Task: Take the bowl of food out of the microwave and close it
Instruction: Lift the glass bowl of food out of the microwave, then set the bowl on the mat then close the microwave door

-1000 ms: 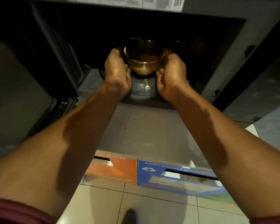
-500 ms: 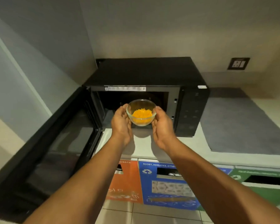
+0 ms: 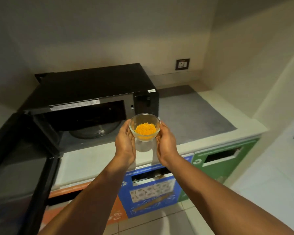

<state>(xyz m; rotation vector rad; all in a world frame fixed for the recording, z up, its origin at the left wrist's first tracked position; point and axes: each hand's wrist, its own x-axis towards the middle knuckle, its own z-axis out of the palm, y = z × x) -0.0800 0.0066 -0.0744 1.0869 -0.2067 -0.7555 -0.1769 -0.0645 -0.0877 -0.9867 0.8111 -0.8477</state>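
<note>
**Glass bowl held in both hands, outside the open microwave**

Both hands up at mid-frame, cupped around a clear glass bowl point(image 3: 145, 127). Left hand point(image 3: 126, 146) on the bowl's left side, right hand point(image 3: 166, 145) on its right. Fingers of each hand curl under and behind the glass, mostly hidden; thumbs lie along the near wall just below the rim. Grip is close on the bowl from both sides, palms facing each other.

Between the fingers, inside the bowl: a heap of orange shredded food point(image 3: 145, 130), sitting low, well under the rim. Bowl upright.

Bowl is clear of the oven, held in the air above the front edge of the pale counter point(image 3: 95, 160). Its shadow falls on the counter just below the hands.

Left of and beyond the left fingers: black microwave point(image 3: 95, 85), cavity open, round glass turntable point(image 3: 95, 131) visible inside. Microwave door point(image 3: 20, 167) swung wide toward the near left.

Beyond the right fingers: grey mat point(image 3: 193, 116) on the counter, wall socket point(image 3: 182, 64) higher up.

Below the wrists: blue bin front point(image 3: 151, 192), green bin front point(image 3: 224, 160) to its right, orange panel point(image 3: 115, 216) to its left.
</note>
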